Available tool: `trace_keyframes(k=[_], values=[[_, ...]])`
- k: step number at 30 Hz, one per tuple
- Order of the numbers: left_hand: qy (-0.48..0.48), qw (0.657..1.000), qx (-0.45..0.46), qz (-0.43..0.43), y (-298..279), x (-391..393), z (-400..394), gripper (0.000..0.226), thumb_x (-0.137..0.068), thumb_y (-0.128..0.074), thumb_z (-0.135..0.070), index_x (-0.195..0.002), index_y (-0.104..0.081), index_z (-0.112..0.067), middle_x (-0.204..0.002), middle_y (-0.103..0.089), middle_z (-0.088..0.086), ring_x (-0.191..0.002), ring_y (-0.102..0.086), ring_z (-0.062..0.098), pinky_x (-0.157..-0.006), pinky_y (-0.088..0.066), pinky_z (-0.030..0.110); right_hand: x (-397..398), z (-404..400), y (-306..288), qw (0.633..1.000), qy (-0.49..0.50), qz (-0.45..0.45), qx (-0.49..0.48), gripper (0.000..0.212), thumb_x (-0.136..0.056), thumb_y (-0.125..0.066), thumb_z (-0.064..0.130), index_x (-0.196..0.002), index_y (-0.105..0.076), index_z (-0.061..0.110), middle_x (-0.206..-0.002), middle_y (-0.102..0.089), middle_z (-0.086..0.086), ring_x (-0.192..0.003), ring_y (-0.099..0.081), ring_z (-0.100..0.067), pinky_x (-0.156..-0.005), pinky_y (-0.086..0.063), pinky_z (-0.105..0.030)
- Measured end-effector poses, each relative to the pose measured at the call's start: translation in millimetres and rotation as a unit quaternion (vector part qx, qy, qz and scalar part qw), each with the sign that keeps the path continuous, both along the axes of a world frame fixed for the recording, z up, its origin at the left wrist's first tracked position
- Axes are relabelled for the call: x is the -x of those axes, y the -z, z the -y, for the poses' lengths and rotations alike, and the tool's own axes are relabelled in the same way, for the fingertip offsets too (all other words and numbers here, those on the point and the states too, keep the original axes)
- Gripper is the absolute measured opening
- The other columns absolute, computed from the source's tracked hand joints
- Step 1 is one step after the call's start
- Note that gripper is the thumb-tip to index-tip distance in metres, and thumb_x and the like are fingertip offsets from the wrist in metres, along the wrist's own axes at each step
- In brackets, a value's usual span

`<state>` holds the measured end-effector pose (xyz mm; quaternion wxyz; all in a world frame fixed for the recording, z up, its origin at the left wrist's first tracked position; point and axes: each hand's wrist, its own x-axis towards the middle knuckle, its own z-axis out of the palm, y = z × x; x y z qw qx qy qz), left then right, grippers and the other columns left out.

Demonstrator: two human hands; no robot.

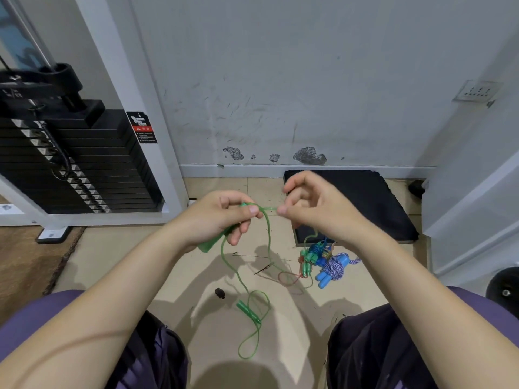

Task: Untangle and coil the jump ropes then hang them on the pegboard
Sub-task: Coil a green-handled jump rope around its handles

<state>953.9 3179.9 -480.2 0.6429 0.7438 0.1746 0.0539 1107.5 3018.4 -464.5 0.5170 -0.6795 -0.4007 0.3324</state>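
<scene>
Green jump rope (268,240) spans both hands, short taut stretch running left–right between them. Left hand (224,217) grips one green handle (209,244) and pinches the cord; right hand (311,204) pinches the cord just beside it, other fingers loosely curled. Remaining cord hangs down to the floor (196,276), looping around the second handle (248,313) between the knees. Tangled rope pile (323,262) lies lower right, nearer the right hand.

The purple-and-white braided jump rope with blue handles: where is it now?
In the head view it lies on the floor at right, beside the tangled rope pile, before the black mat.
</scene>
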Motion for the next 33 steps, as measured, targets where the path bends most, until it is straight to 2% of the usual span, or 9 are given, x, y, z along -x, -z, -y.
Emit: trace_keyframes(k=[4,9,12,16,19,23,27,30,33], values=[[0.022,1.000,0.016,-0.015,2.9,-4.8,13.5,0.013,-0.096,-0.059,-0.013,-0.089,-0.065,-0.004,-0.060,-0.058,0.007,-0.040,-0.052,0.018,-0.048,-0.041,0.025,9.8,-5.6,9.4,0.994,-0.068,0.066,0.060,0.026,-0.079,-0.081,0.016,-0.089,-0.057,0.011,-0.059,-0.045,0.003,-0.052,-0.036,-0.009,-0.051,-0.033,-0.023],[0.026,0.999,-0.004,-0.044,-6.9,3.6,-8.0,0.018,-0.095,-0.060,-0.015,-0.096,-0.068,0.001,-0.062,-0.057,0.006,-0.043,-0.049,0.016,-0.049,-0.041,0.022,-8.4,-2.4,1.4,0.989,0.032,0.138,0.033,0.013,-0.082,-0.078,0.021,-0.083,-0.067,0.013,-0.049,-0.029,0.007,-0.048,-0.026,-0.010,-0.050,-0.028,-0.021],[0.001,0.999,-0.008,-0.033,-5.5,6.0,-14.9,0.016,-0.095,-0.060,-0.013,-0.095,-0.067,0.001,-0.061,-0.056,0.006,-0.043,-0.048,0.017,-0.049,-0.040,0.023,-14.7,2.4,0.6,0.993,0.036,0.114,0.014,0.004,-0.089,-0.070,0.019,-0.092,-0.070,0.017,-0.054,-0.038,-0.007,-0.050,-0.036,-0.016,-0.055,-0.036,-0.023],[0.000,1.000,0.007,-0.013,2.7,-1.7,-1.0,0.015,-0.095,-0.061,-0.013,-0.094,-0.066,0.001,-0.060,-0.056,0.005,-0.042,-0.049,0.017,-0.047,-0.039,0.025,0.4,-1.8,6.2,0.999,-0.017,0.045,0.016,0.022,-0.085,-0.074,0.011,-0.103,-0.063,0.013,-0.070,-0.060,-0.007,-0.057,-0.058,-0.018,-0.055,-0.049,-0.031],[0.007,1.000,0.023,0.003,6.4,-6.6,10.9,0.013,-0.095,-0.060,-0.012,-0.088,-0.066,-0.004,-0.060,-0.058,0.006,-0.044,-0.051,0.017,-0.048,-0.042,0.026,12.7,-8.0,14.5,0.997,-0.049,0.047,0.023,0.026,-0.082,-0.077,0.016,-0.101,-0.059,0.019,-0.074,-0.057,-0.006,-0.059,-0.053,-0.013,-0.054,-0.042,-0.025],[0.001,0.999,0.039,0.009,2.5,-6.5,8.4,0.012,-0.095,-0.060,-0.012,-0.090,-0.067,-0.004,-0.064,-0.061,0.007,-0.045,-0.051,0.017,-0.048,-0.043,0.025,6.6,-9.5,18.7,0.992,-0.004,0.119,0.035,0.023,-0.080,-0.080,0.019,-0.092,-0.061,0.017,-0.053,-0.038,0.009,-0.048,-0.033,-0.005,-0.051,-0.029,-0.023],[-0.026,1.000,0.017,-0.002,-0.3,-0.8,-7.3,0.017,-0.095,-0.059,-0.012,-0.098,-0.067,0.003,-0.066,-0.061,0.008,-0.048,-0.052,0.017,-0.049,-0.042,0.025,-10.7,-8.1,11.0,0.984,0.124,0.125,-0.030,0.005,-0.089,-0.070,0.017,-0.085,-0.070,0.019,-0.054,-0.054,0.019,-0.046,-0.043,0.000,-0.052,-0.031,-0.012],[-0.036,0.999,-0.002,-0.014,2.0,0.5,-12.4,0.019,-0.095,-0.060,-0.012,-0.098,-0.066,0.006,-0.063,-0.058,0.004,-0.048,-0.051,0.016,-0.049,-0.042,0.026,-17.6,-2.4,5.4,0.984,0.157,0.059,-0.058,0.005,-0.093,-0.065,0.016,-0.089,-0.068,0.016,-0.059,-0.056,0.002,-0.046,-0.046,-0.006,-0.052,-0.038,-0.016],[-0.019,1.000,0.012,-0.011,2.8,-2.2,-4.5,0.020,-0.096,-0.059,-0.012,-0.098,-0.065,0.007,-0.060,-0.056,0.004,-0.044,-0.049,0.015,-0.047,-0.041,0.025,-8.9,-1.9,4.4,0.996,0.077,0.036,-0.029,0.014,-0.085,-0.074,0.012,-0.095,-0.064,0.011,-0.069,-0.058,-0.011,-0.052,-0.052,-0.016,-0.056,-0.045,-0.023]])
